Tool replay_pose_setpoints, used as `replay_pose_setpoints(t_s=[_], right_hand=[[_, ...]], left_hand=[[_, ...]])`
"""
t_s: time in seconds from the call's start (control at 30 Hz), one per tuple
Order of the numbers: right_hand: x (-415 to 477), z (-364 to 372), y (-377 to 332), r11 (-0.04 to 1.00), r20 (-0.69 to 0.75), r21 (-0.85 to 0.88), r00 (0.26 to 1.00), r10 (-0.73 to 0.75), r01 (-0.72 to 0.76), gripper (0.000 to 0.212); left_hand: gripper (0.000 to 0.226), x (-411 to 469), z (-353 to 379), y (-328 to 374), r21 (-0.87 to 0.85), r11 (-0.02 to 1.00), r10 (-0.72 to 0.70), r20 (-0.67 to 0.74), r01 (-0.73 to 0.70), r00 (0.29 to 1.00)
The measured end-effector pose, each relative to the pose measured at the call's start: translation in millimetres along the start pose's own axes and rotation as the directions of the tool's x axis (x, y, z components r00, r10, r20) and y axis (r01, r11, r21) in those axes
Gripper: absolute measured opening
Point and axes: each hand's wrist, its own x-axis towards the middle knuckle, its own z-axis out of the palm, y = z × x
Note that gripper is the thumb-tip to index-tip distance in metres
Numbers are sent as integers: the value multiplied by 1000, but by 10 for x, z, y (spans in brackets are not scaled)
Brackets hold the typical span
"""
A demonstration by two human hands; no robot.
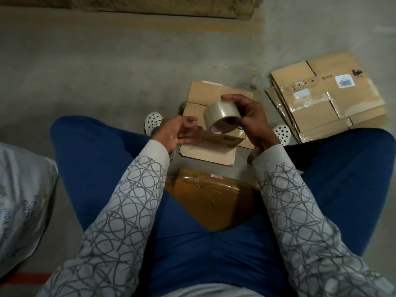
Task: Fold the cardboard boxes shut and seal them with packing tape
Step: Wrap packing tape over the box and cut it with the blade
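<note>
My right hand (pixel 250 118) grips a roll of clear packing tape (pixel 220 115), held up above the floor between my knees. My left hand (pixel 182 131) hovers just left of the roll, fingers loosely curled, holding nothing that I can make out. Beneath the hands a small cardboard box (pixel 214 97) sits on the concrete floor between my feet, with a loose flap or flat piece (pixel 207 153) at its near side. Closer to me lies a brown taped box (pixel 212 200) between my legs.
A stack of flattened cardboard boxes (pixel 325 97) with labels and old tape lies on the floor at the right. A grey plastic bag (pixel 23 200) sits at the left edge. A wooden pallet (pixel 150 5) runs along the top. My white perforated shoes (pixel 153 121) flank the small box.
</note>
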Motion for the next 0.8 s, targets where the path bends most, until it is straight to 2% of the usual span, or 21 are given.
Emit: replay_pose_setpoints(t_s=[0.07,0.17,0.3,0.43,0.57,0.67,0.8], right_hand=[[0,-25,-16,999,5,-37,1000,-20,21,66],[-5,-96,-27,998,-2,-55,1000,-25,25,66],[-24,-183,-18,990,3,-139,1000,-26,26,63],[-13,-276,-75,937,50,-348,999,-2,19,65],[-36,-297,-37,847,112,-528,985,131,-53,73],[-67,-255,-60,791,144,-608,969,203,-75,72],[-83,-147,-106,748,148,-658,958,245,-90,60]], left_hand=[[15,18,21,-2,52,995,84,-17,-83,996],[17,-36,66,3,2,988,156,17,-156,988],[32,-85,65,11,-119,987,122,131,-107,984],[31,-29,88,28,-129,985,120,46,-113,992],[25,54,71,13,-99,991,95,-1,-94,996],[28,98,81,-14,-25,991,130,-44,-132,991],[31,157,64,-41,86,977,204,-123,-195,971]])
